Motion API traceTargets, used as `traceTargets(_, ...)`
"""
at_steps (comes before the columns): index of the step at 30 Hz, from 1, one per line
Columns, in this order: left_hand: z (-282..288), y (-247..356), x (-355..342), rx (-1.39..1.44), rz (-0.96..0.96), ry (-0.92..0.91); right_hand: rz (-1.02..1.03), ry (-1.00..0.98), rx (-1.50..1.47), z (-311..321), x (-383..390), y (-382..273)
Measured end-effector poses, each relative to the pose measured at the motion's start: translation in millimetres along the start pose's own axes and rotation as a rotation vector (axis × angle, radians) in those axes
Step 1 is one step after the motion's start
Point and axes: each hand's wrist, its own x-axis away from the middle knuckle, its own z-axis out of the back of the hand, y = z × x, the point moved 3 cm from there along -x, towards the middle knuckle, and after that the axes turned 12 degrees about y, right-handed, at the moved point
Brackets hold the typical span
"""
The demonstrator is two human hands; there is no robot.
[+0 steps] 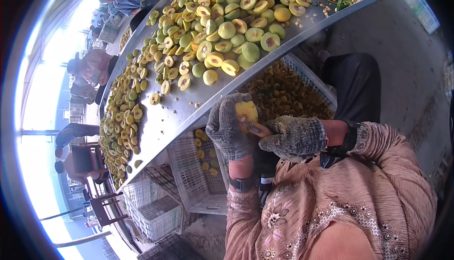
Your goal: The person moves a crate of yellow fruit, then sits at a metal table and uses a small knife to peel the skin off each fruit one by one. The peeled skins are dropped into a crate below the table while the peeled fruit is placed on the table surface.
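The left hand (231,128) is gripping a seemingly unfinished fruit (247,111), the right hand (299,138) pinching a tool (257,128) (cut halves (204,50) already lying on the table (165,113)).

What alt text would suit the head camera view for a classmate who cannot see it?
A person's gloved left hand holds a piece of yellow fruit, with the gloved right hand close beside it. Beyond them, a metal table bears many halved green and yellow fruits; plastic crates stand below its edge.
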Motion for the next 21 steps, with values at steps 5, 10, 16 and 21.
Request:
traceTargets(5,-7,-18,22,0.754,0.737,-0.048,-0.702,-0.145,-1.122,-9,7,4)
traceTargets(10,-40,-44,46,0.789,1.077,0.391,-1.116,-0.224,-1.943,-31,34,25)
traceTargets(16,42,-119,70,0.644,0.973,0.53,-1.562,-0.414,-0.45,-64,113,114)
traceTargets(21,104,-151,51,-1.377,0.454,-0.229,-1.527,-0.348,-0.451,-66,130,129)
